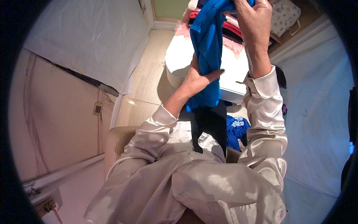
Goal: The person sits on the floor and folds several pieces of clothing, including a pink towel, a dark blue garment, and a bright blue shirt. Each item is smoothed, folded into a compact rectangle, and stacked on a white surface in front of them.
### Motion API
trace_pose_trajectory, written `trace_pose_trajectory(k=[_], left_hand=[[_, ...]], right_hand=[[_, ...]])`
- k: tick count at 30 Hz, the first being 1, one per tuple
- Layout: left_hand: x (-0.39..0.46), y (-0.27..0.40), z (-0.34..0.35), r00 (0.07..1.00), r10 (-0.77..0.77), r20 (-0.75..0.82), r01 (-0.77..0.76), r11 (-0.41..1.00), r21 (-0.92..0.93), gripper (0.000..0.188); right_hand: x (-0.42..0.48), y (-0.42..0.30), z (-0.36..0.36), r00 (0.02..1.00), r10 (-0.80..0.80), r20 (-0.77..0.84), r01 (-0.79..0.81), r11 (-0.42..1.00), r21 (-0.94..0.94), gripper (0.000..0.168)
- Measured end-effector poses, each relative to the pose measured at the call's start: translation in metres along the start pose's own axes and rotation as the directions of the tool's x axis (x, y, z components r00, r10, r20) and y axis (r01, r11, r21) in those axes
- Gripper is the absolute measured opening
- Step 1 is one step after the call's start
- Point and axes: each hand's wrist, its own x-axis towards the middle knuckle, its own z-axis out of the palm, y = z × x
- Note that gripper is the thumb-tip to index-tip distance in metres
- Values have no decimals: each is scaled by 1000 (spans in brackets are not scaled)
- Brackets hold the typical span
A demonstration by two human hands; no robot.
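A blue cloth garment (208, 42) hangs folded lengthwise between my two hands, above a white table. My right hand (256, 22) grips its upper end near the top edge of the view; part of that grip is cut off. Lower down, my left hand (197, 79) has its thumb across the front of the cloth and its fingers mostly hidden behind it. The garment's lower end reaches down to a black cloth (211, 120) over my lap.
Folded clothes (232, 28), pink, red and black, lie stacked on the white table (232, 74). To the right, a blue garment with white print (237, 126) lies low beside the seat. A patterned cloth bag (285, 18) sits at top right. An armrest (123, 134) stands at my left.
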Motion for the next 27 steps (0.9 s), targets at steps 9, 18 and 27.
trace_pose_trajectory(k=[9,18,27], left_hand=[[103,92,-86,790,549,-272,-389,793,470,60],[178,126,-70,373,870,321,-550,-71,832,38],[92,-87,-14,680,373,631,-726,227,649,40]], right_hand=[[48,76,-96,991,-21,-134,35,994,103,13],[36,143,-128,940,74,-333,-54,996,69,21],[-164,259,-230,861,491,-132,-508,843,-177,19]])
